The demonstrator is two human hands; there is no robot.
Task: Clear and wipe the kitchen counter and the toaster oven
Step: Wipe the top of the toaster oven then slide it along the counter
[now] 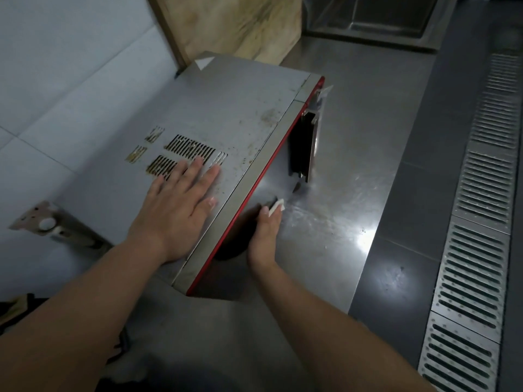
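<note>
The toaster oven (pixel 237 114) sits on the surface (pixel 353 171) against the wall (pixel 70 80); a sink (pixel 376 21), seemingly, lies behind it, a floor drain (pixel 478 193) right.

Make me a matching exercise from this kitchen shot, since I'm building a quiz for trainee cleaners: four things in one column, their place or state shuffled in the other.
Things:
1. left hand
2. right hand
3. white cloth
4. floor drain grate

Place or state:
A. runs along the dark floor at the right
B. lies flat, fingers spread, on top of the toaster oven, by its vent slots
C. reaches down in front of the oven's red-edged front, holding something white
D. peeks out at the fingertips, just above the steel counter

Pairs: 1-B, 2-C, 3-D, 4-A
</note>
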